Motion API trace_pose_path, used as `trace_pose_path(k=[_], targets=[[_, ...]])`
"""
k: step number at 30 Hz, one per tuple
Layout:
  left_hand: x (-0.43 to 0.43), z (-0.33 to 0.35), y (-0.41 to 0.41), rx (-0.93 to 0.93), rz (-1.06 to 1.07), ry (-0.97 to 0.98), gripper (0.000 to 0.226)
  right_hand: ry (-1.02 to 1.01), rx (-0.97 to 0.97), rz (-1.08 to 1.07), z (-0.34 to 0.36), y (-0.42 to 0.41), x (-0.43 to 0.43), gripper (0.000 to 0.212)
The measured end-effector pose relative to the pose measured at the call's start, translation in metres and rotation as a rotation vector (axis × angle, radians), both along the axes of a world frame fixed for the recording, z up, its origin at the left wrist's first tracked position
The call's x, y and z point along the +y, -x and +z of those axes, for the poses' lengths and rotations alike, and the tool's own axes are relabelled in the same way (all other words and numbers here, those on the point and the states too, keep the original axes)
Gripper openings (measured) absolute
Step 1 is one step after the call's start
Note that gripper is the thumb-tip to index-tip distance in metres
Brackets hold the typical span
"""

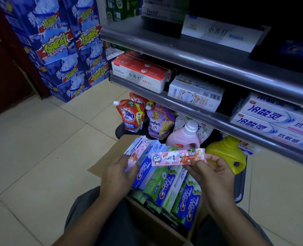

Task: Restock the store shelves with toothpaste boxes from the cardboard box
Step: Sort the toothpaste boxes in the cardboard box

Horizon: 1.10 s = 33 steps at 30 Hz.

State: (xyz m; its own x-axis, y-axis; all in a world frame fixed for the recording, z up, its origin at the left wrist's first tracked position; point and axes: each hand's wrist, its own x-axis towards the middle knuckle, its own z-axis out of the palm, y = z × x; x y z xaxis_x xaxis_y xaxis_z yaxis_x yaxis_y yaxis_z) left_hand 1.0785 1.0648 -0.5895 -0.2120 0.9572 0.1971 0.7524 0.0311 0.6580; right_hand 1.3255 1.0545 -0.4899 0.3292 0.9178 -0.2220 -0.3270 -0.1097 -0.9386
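Observation:
A cardboard box (pixel 157 226) sits on the floor between my knees, packed with several upright blue and green toothpaste boxes (pixel 166 185). My right hand (pixel 212 173) pinches a pink children's toothpaste box (pixel 177 158) by its right end, holding it level above the carton. My left hand (pixel 117 176) grips another pink toothpaste box (pixel 134 157), which stands tilted at the carton's left side. The metal shelves (pixel 191 107) rise just behind the carton.
Red, white and blue toothpaste boxes (pixel 142 71) lie on the middle shelf. Detergent pouches (pixel 131 116), a pink bottle (pixel 184 137) and a yellow bottle (pixel 227 153) stand on the bottom level. Stacked blue cartons (pixel 62 47) fill the left. Tiled floor (pixel 40 148) lies left.

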Motion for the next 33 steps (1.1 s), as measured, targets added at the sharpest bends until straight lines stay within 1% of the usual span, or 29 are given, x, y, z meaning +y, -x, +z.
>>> trace_pose_path(k=[3, 6, 8, 10, 13, 15, 17, 20, 23, 26, 29, 30, 32, 33], targets=[[0.006, 0.033, 0.003, -0.159, -0.024, -0.169, 0.021, -0.058, 0.004, 0.014, 0.015, -0.008, 0.005, 0.030], [0.016, 0.081, -0.002, -0.390, -0.066, -0.287, 0.022, -0.142, -0.011, 0.014, 0.038, -0.018, 0.012, 0.044], [0.025, 0.115, -0.008, -0.525, -0.089, -0.372, 0.021, -0.210, -0.021, 0.014, 0.058, -0.027, 0.017, 0.044], [0.037, 0.147, -0.017, -0.659, -0.157, -0.422, 0.018, -0.286, -0.033, 0.023, 0.079, -0.039, 0.023, 0.039], [0.057, 0.189, -0.036, -0.807, -0.238, -0.397, 0.023, -0.381, -0.031, 0.014, 0.114, -0.061, 0.033, 0.039], [0.071, 0.215, -0.051, -0.833, -0.273, -0.360, 0.019, -0.441, -0.040, -0.009, 0.137, -0.074, 0.038, 0.040], [0.083, 0.241, -0.069, -0.810, -0.341, -0.332, 0.016, -0.508, -0.059, -0.031, 0.160, -0.088, 0.041, 0.039], [0.096, 0.279, -0.100, -0.742, -0.446, -0.316, 0.027, -0.598, -0.087, -0.069, 0.190, -0.111, 0.046, 0.034], [0.108, 0.309, -0.134, -0.678, -0.546, -0.289, 0.030, -0.664, -0.103, -0.119, 0.215, -0.134, 0.047, 0.039], [0.115, 0.333, -0.170, -0.712, -0.673, -0.215, 0.037, -0.717, -0.107, -0.148, 0.236, -0.158, 0.047, 0.038], [0.119, 0.353, -0.200, -0.712, -0.708, -0.225, 0.027, -0.763, -0.117, -0.160, 0.251, -0.181, 0.047, 0.037], [0.121, 0.358, -0.208, -0.716, -0.717, -0.238, 0.029, -0.780, -0.135, -0.163, 0.256, -0.188, 0.047, 0.039], [0.124, 0.370, -0.221, -0.713, -0.740, -0.257, 0.044, -0.807, -0.186, -0.172, 0.265, -0.200, 0.047, 0.046], [0.124, 0.377, -0.228, -0.699, -0.748, -0.268, 0.048, -0.819, -0.225, -0.193, 0.271, -0.206, 0.047, 0.050]])
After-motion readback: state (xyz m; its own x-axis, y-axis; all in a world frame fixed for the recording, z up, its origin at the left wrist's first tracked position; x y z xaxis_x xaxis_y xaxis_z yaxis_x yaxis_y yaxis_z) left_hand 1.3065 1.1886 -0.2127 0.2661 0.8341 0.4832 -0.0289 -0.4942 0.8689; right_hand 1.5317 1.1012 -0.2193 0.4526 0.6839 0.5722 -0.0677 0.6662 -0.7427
